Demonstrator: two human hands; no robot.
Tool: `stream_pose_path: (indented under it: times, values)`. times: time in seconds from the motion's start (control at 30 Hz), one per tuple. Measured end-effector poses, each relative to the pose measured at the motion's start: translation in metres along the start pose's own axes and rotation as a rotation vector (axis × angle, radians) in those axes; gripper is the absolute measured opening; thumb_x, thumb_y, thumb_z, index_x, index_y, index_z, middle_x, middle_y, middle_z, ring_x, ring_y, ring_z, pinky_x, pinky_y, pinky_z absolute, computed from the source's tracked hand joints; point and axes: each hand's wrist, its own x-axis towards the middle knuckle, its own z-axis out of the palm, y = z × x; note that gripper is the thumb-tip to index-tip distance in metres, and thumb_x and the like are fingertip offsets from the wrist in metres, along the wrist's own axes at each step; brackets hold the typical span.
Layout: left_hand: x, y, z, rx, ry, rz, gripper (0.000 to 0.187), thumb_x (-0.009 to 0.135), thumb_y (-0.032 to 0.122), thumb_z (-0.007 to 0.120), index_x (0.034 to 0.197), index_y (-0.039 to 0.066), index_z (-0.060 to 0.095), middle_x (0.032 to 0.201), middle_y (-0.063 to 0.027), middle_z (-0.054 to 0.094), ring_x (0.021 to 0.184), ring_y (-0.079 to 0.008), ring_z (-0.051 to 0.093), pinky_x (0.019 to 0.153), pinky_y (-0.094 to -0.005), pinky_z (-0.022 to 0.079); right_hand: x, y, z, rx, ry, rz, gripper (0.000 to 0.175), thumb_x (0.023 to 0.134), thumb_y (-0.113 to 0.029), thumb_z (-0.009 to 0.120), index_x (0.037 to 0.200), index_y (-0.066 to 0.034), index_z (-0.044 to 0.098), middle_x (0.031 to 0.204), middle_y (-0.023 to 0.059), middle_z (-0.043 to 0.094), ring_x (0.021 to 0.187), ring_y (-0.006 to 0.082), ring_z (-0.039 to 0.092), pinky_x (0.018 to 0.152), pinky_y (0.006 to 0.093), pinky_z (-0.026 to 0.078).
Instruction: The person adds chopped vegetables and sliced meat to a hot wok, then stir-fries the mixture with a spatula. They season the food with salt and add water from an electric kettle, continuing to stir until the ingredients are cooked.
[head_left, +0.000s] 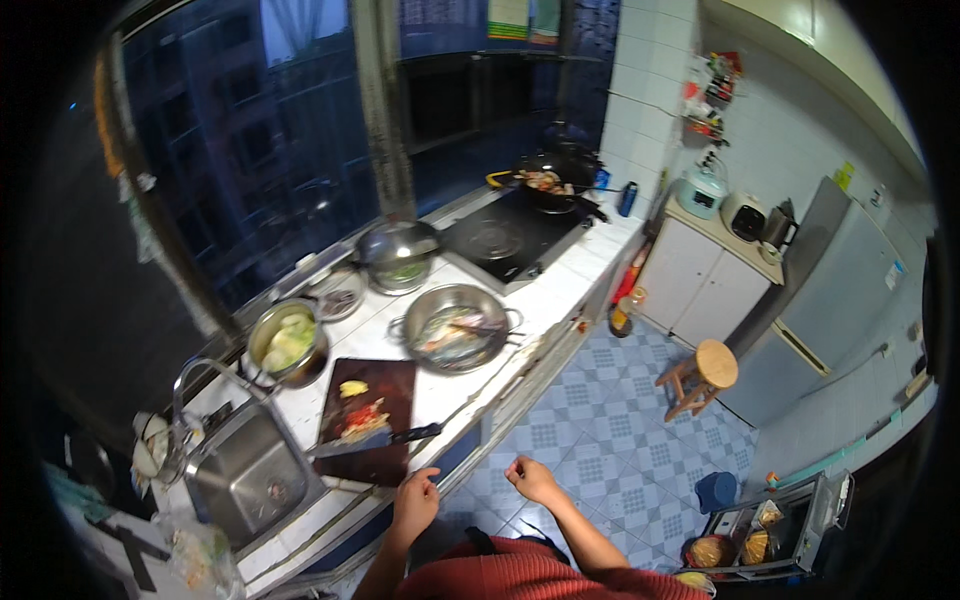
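Note:
My left hand (417, 501) is raised near the counter edge, just off the lower corner of a dark wooden cutting board (397, 386), and holds nothing. My right hand (531, 478) hangs over the floor with its fingers curled; whether anything is inside is not clear. On the board lie a cleaver (352, 448) with a black handle, chopped red and pale pieces (365, 418) and a small yellow heap (353, 388). Beyond the board stands a two-handled steel pan (455, 364) with food and a dark utensil in it.
A pot of cut greens (291, 345) stands between the board and the steel sink (255, 480). Farther back are a domed lid (397, 244), a black cooktop (495, 236) and a wok (559, 169) with food. A wooden stool (716, 365) stands on the tiled floor.

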Motion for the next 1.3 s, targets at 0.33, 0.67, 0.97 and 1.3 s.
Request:
stream_pose_path:
  times: [0.33,0.67,0.97,1.3]
  values:
    - [0.204,0.114,0.239,-0.047,-0.547,0.406,0.026,0.083,0.009,0.061,0.109,0.007,0.065,0.101,-0.0163,0.061,0.1,-0.0362,0.06,0.087,-0.042,0.048,0.064,0.138,-0.16,0.647,0.155,0.185,0.019,0.096,-0.017,0.058,0.088,-0.0004,0.064,0.079,0.0031,0.066,0.071,0.0134,0.06,0.067,0.0292,0.05]
    - [0.441,0.254,0.451,-0.309,-0.601,0.486,0.022,0.086,0.01,0.059,0.106,0.005,0.066,0.095,-0.0165,0.069,0.088,-0.0363,0.066,0.077,-0.0429,0.052,0.285,0.197,-0.443,0.044,0.677,0.033,0.018,0.094,-0.02,0.061,0.09,-0.002,0.063,0.071,0.0117,0.063,0.062,0.0203,0.06,0.059,0.0341,0.047]
    - [0.592,0.276,0.47,-0.084,-0.493,0.37,0.021,0.088,0.012,0.061,0.106,0.003,0.066,0.099,-0.0168,0.068,0.093,-0.0312,0.066,0.082,-0.0388,0.052,0.451,0.237,-0.569,0.144,0.506,-0.052,0.01,0.087,-0.01,0.064,0.092,-0.0017,0.062,0.071,0.01,0.063,0.063,0.0215,0.061,0.06,0.0345,0.048]
    - [0.733,0.27,0.533,-0.932,0.047,-0.467,0.045,0.1,0.043,0.048,0.12,0.004,0.055,0.102,-0.0094,0.066,0.081,-0.0157,0.064,0.076,-0.0309,0.053,0.787,0.193,-0.697,-0.455,0.568,-0.529,0.061,0.076,-0.013,0.072,0.13,-0.0022,0.043,0.11,0.0201,0.057,0.102,0.038,0.056,0.085,0.0478,0.047]
